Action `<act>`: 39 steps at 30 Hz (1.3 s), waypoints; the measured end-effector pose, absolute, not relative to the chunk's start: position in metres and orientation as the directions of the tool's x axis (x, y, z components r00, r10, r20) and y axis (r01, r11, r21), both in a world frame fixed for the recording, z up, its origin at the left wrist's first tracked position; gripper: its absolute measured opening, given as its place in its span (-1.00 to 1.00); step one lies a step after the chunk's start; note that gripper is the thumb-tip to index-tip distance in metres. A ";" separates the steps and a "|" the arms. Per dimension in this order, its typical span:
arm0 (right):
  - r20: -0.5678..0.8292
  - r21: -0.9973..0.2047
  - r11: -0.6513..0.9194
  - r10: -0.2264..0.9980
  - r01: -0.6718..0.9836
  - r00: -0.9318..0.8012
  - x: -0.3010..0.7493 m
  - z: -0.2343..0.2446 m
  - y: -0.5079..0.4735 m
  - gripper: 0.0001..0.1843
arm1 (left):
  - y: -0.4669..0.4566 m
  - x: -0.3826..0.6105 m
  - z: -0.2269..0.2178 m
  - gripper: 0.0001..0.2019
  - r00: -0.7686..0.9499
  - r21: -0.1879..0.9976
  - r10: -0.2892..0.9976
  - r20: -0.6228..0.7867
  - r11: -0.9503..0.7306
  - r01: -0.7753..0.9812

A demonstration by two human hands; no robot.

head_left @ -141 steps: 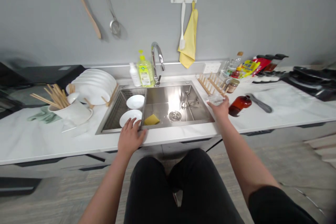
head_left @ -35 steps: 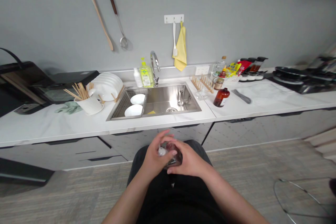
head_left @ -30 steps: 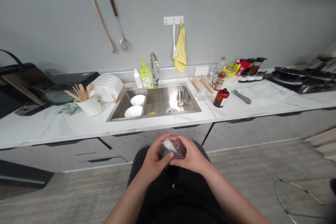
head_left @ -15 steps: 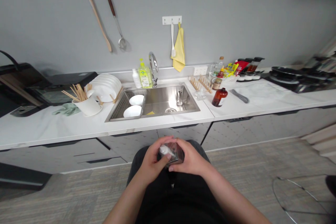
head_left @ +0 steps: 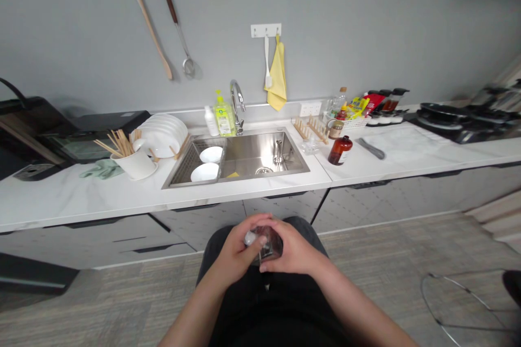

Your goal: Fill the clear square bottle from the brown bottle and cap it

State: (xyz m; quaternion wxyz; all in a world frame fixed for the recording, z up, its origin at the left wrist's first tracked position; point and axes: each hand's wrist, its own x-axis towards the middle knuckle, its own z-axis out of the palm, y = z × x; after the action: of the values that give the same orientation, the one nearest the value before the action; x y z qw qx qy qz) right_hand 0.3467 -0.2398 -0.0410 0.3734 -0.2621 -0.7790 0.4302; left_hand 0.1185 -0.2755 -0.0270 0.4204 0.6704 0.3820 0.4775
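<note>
At the far left of the counter, a pale green cloth (head_left: 101, 169) lay crumpled beside a white holder (head_left: 136, 168) full of chopsticks (head_left: 119, 143). Next came the standing white plates (head_left: 163, 142), then the sink (head_left: 252, 152), with 2 white bowls (head_left: 205, 172) in its left part and a soap bottle (head_left: 224, 119) behind it.

In front of the counter, your left hand (head_left: 235, 254) curled around the left side of a clear container (head_left: 275, 244), its thumb pressed across the near face. You held that container over your lap, between your 2 palms and well apart from the sink. It was small and see-through, with smooth, shiny walls that took on a brownish-grey tint from what lay behind them. A whitish knob (head_left: 249, 238) stood out at its left end, close to your left thumb, and pale streaks of light crossed the middle. Blur and your fingers hid its full outline, so its exact shape was hard to tell. Your right hand (head_left: 299, 252) cupped its right side, thumb beneath the near edge, and your fingers met along the far side.

Farther right, an amber bottle (head_left: 340, 150) stood upright near a grey strip (head_left: 370, 148).
</note>
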 end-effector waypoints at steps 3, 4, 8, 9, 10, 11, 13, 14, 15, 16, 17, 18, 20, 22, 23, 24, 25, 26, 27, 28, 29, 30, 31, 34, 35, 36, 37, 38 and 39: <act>0.339 -0.855 0.504 0.724 0.125 -0.600 0.343 -0.045 -0.241 0.02 | -0.273 0.122 -0.024 -0.70 0.249 0.910 0.898 0.363 -0.399 0.111; 0.336 -0.852 0.505 0.727 0.136 -0.599 0.343 -0.047 -0.241 0.00 | -0.272 0.123 -0.023 -0.74 0.258 0.905 0.887 0.382 -0.416 0.092; 0.320 -0.855 0.491 0.754 0.169 -0.573 0.346 -0.052 -0.239 -0.05 | -0.273 0.119 -0.022 -0.71 0.317 0.896 0.856 0.408 -0.443 0.042; 0.317 -0.857 0.485 0.765 0.177 -0.560 0.347 -0.053 -0.239 -0.04 | -0.274 0.118 -0.023 -0.68 0.325 0.904 0.861 0.391 -0.426 0.041; 0.314 -0.859 0.476 0.780 0.188 -0.542 0.348 -0.053 -0.238 -0.01 | -0.275 0.117 -0.026 -0.66 0.321 0.915 0.872 0.369 -0.402 0.039; 0.310 -0.862 0.467 0.794 0.199 -0.523 0.348 -0.054 -0.238 0.01 | -0.275 0.117 -0.029 -0.65 0.304 0.926 0.887 0.348 -0.375 0.034; 0.298 -0.865 0.453 0.811 0.216 -0.504 0.349 -0.054 -0.236 0.01 | -0.274 0.118 -0.036 -0.63 0.245 0.944 0.917 0.315 -0.330 0.018; 0.290 -0.868 0.445 0.815 0.221 -0.502 0.349 -0.054 -0.236 -0.02 | -0.274 0.119 -0.039 -0.61 0.210 0.949 0.929 0.306 -0.315 0.008; 0.282 -0.872 0.437 0.817 0.222 -0.502 0.350 -0.054 -0.235 -0.04 | -0.272 0.120 -0.042 -0.58 0.176 0.953 0.938 0.299 -0.303 -0.005; 0.275 -0.877 0.429 0.820 0.219 -0.502 0.350 -0.053 -0.234 -0.07 | -0.271 0.120 -0.045 -0.54 0.142 0.956 0.945 0.294 -0.294 -0.022; 0.270 -0.882 0.420 0.822 0.214 -0.501 0.350 -0.053 -0.234 -0.09 | -0.269 0.119 -0.046 -0.51 0.110 0.957 0.951 0.290 -0.287 -0.044; 0.264 -0.887 0.412 0.824 0.211 -0.501 0.351 -0.053 -0.233 -0.11 | -0.267 0.118 -0.047 -0.50 0.076 0.956 0.954 0.291 -0.286 -0.072; 0.240 -0.896 0.390 0.828 0.214 -0.507 0.351 -0.053 -0.233 -0.17 | -0.263 0.113 -0.045 -0.51 0.003 0.943 0.952 0.305 -0.301 -0.139; 0.193 -0.899 0.362 0.831 0.245 -0.522 0.351 -0.055 -0.233 -0.18 | -0.260 0.105 -0.043 -0.53 -0.042 0.926 0.947 0.319 -0.321 -0.200; 0.172 -0.897 0.354 0.831 0.263 -0.530 0.350 -0.056 -0.234 -0.16 | -0.258 0.101 -0.041 -0.53 -0.046 0.919 0.945 0.323 -0.325 -0.225; 0.158 -0.893 0.354 0.827 0.279 -0.540 0.349 -0.058 -0.234 -0.12 | -0.257 0.096 -0.040 -0.51 -0.040 0.914 0.945 0.324 -0.324 -0.243; 0.150 -0.887 0.359 0.819 0.290 -0.554 0.347 -0.059 -0.235 -0.08 | -0.257 0.092 -0.039 -0.47 -0.029 0.914 0.946 0.322 -0.318 -0.253; 0.147 -0.881 0.369 0.808 0.296 -0.570 0.345 -0.061 -0.235 -0.06 | -0.256 0.088 -0.038 -0.42 -0.020 0.915 0.948 0.319 -0.313 -0.253; 0.146 -0.878 0.378 0.797 0.295 -0.586 0.344 -0.062 -0.235 -0.06 | -0.255 0.085 -0.038 -0.37 -0.015 0.918 0.949 0.316 -0.309 -0.247; 0.144 -0.877 0.381 0.789 0.292 -0.597 0.342 -0.064 -0.235 -0.07 | -0.254 0.082 -0.038 -0.33 -0.012 0.921 0.949 0.314 -0.308 -0.238; 0.141 -0.880 0.379 0.785 0.288 -0.603 0.341 -0.065 -0.234 -0.08 | -0.253 0.079 -0.039 -0.30 -0.012 0.923 0.949 0.315 -0.309 -0.230; 0.138 -0.885 0.370 0.788 0.283 -0.600 0.340 -0.067 -0.233 -0.08 | -0.252 0.077 -0.040 -0.29 -0.017 0.923 0.949 0.316 -0.311 -0.225; 0.135 -0.894 0.355 0.795 0.274 -0.592 0.340 -0.068 -0.232 -0.07 | -0.250 0.075 -0.040 -0.30 -0.029 0.922 0.948 0.316 -0.314 -0.226; 0.131 -0.922 0.308 0.820 0.236 -0.557 0.340 -0.072 -0.228 -0.05 | -0.245 0.071 -0.040 -0.41 -0.093 0.920 0.957 0.276 -0.291 -0.262; 0.135 -0.927 0.301 0.826 0.225 -0.547 0.340 -0.074 -0.227 -0.07 | -0.244 0.071 -0.038 -0.45 -0.115 0.918 0.961 0.252 -0.275 -0.287; 0.143 -0.928 0.301 0.831 0.219 -0.538 0.340 -0.075 -0.225 -0.09 | -0.243 0.072 -0.037 -0.48 -0.128 0.912 0.964 0.231 -0.261 -0.315; 0.151 -0.927 0.307 0.832 0.217 -0.533 0.339 -0.075 -0.224 -0.11 | -0.242 0.073 -0.035 -0.51 -0.134 0.906 0.967 0.217 -0.251 -0.341; 0.156 -0.924 0.312 0.834 0.220 -0.529 0.339 -0.076 -0.223 -0.12 | -0.242 0.075 -0.034 -0.52 -0.134 0.900 0.969 0.210 -0.245 -0.362; 0.158 -0.923 0.314 0.837 0.223 -0.524 0.338 -0.077 -0.222 -0.12 | -0.241 0.077 -0.033 -0.54 -0.127 0.896 0.970 0.209 -0.242 -0.373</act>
State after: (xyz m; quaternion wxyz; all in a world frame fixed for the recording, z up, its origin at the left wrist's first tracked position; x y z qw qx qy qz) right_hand 0.3379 -0.2221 -0.0770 0.3311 -0.3583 -0.7398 0.4633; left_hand 0.0775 -0.2413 -0.0325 0.5058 0.4249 0.3508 0.6637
